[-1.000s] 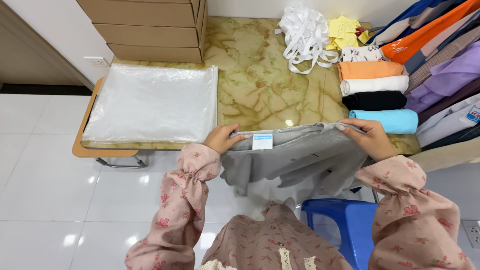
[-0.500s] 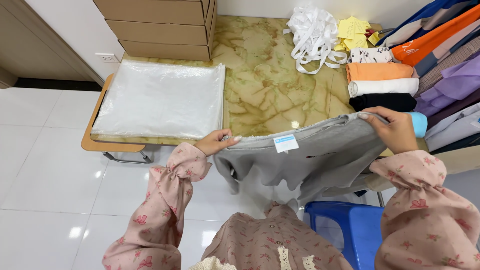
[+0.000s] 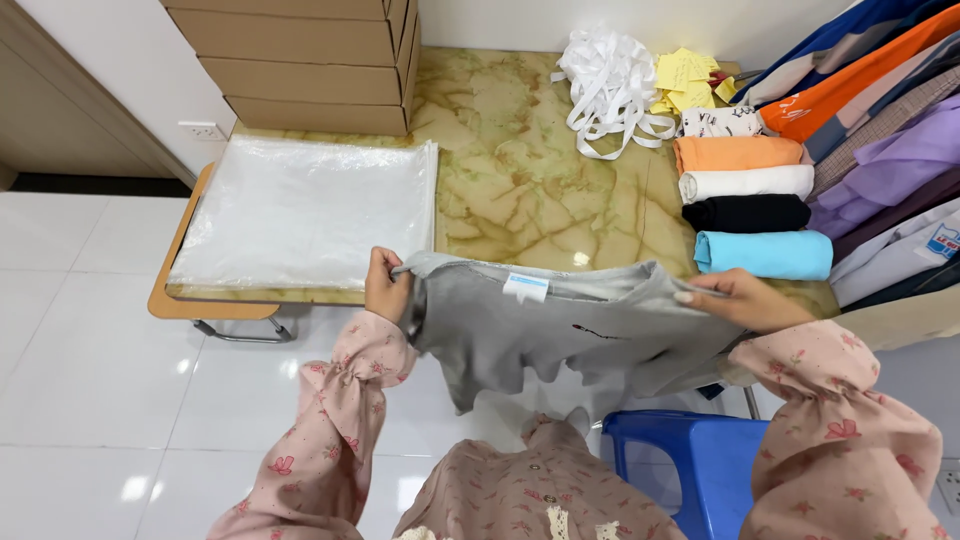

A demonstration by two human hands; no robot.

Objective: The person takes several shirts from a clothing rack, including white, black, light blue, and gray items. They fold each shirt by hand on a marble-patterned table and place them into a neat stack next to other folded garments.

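Note:
A grey t-shirt [image 3: 560, 335] with a white neck label hangs spread between my hands at the near edge of the marbled table [image 3: 520, 190]. My left hand [image 3: 385, 287] grips its left shoulder. The right shoulder is pinched in my right hand [image 3: 745, 300]. The shirt's lower part droops over the table edge toward my lap. Both my sleeves are pink with a flower print.
A stack of clear plastic bags [image 3: 305, 210] lies on the table's left. Brown cardboard boxes [image 3: 300, 55] stand behind it. Folded shirts in orange, white, black and light blue [image 3: 755, 205] sit at the right, beside white straps [image 3: 610, 85], yellow tags [image 3: 685, 75] and hanging clothes. A blue stool [image 3: 675, 470] is below.
Both hands have carried the grey shirt a little to the right and lifted it, spreading it wider along the table edge.

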